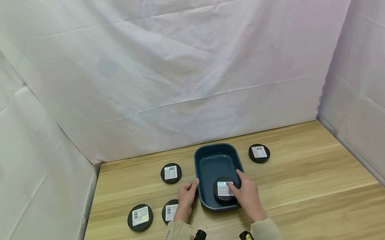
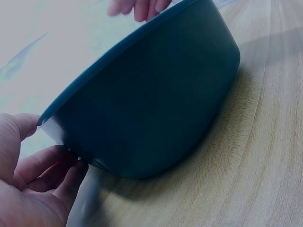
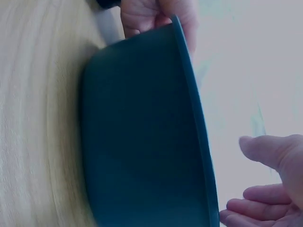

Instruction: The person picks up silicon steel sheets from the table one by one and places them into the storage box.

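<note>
A deep dark blue rectangular basin with rounded corners stands on the table. My left hand grips its left side; in the left wrist view the thumb meets the rim and the fingers lie against the outer wall. Inside the basin, near its front end, is a round black disc with a white label. My right hand hovers at the right rim, its thumb overlapping the label in the head view. The right wrist view shows the right thumb and fingers apart, nothing between them.
More black labelled discs lie on the wood table: one behind on the left, one far left, one partly covered by my left hand, and one right of the basin. White cloth encloses the back and sides.
</note>
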Demonstrator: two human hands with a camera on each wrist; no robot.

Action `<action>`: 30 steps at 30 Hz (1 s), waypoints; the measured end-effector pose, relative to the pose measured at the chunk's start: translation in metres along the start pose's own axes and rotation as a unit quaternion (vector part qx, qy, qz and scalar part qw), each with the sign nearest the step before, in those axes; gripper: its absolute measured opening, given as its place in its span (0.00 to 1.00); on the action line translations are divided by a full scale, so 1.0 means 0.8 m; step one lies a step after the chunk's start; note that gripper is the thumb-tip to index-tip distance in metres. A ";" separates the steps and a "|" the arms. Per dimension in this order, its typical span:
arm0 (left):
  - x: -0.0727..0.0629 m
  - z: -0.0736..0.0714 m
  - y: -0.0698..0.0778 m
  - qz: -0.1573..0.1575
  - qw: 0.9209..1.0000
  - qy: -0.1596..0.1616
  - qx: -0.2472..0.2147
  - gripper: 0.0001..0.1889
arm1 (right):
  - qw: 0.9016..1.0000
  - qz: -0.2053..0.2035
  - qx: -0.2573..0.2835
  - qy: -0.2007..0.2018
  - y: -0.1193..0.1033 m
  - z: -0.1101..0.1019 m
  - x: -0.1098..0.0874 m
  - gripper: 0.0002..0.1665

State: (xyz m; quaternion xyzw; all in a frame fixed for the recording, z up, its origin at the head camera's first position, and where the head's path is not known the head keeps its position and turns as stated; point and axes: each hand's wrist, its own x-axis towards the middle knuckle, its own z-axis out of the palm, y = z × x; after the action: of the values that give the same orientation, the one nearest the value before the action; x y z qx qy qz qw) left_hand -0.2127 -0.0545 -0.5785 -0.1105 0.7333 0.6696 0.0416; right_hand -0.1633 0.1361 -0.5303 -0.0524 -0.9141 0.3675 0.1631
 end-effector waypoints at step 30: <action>0.002 -0.002 -0.004 -0.001 1.000 -0.009 -0.004 0.21 | 0.986 0.030 0.018 0.165 0.080 -0.050 -0.002 0.30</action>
State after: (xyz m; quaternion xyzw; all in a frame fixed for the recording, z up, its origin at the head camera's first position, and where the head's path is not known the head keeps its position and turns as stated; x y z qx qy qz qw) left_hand -0.2137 -0.0563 -0.5821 -0.1051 0.7301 0.6735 0.0484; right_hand -0.1501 0.2080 -0.5476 -0.1364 -0.8659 0.3752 0.3014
